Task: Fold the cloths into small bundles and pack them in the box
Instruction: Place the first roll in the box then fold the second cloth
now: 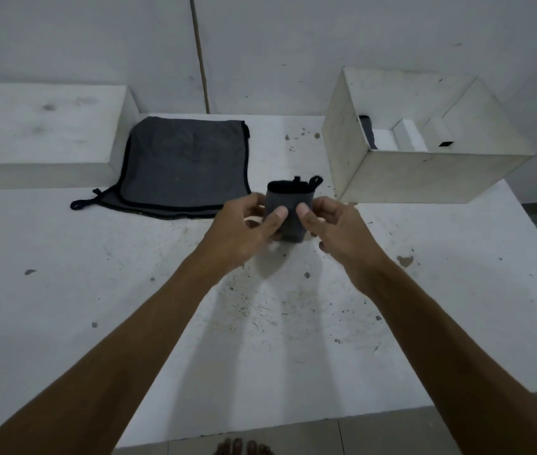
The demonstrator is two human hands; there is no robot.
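Note:
A small folded grey bundle (290,208) with black trim and a loop at its top is held above the white table (96,290). My left hand (244,228) grips its left side with thumb in front. My right hand (332,224) pinches its right side the same way. A pile of flat grey cloths (185,162) with black edging lies at the back left of the bundle. The open white box (424,172) stands at the back right; a dark cloth (367,129) shows against its inner left wall, beside white dividers (408,134).
A low white block (44,126) sits at the far left against the wall. The table's near edge runs across the bottom, with tiled floor and my bare toes (244,447) below it. Dark specks dot the tabletop.

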